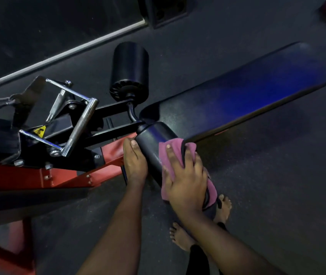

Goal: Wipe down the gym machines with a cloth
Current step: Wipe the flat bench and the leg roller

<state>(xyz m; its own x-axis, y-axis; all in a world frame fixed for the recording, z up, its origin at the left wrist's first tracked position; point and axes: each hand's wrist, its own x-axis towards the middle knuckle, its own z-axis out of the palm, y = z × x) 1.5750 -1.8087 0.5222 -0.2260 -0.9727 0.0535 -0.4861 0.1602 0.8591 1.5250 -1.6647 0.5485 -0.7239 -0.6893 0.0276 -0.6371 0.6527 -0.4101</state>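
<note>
A pink cloth (177,148), crumpled and folded, is draped over the upper side of the near black roller pad (152,143), with its lower end trailing beneath the wrist. It is pressed against the pad by the right hand (186,175), whose fingers are spread flat across it. The pad's left side is braced by the left hand (135,161), fingers held together and fairly straight. 1 further roller pad (129,70) and a long bench pad (237,100) are seen beyond.
</note>
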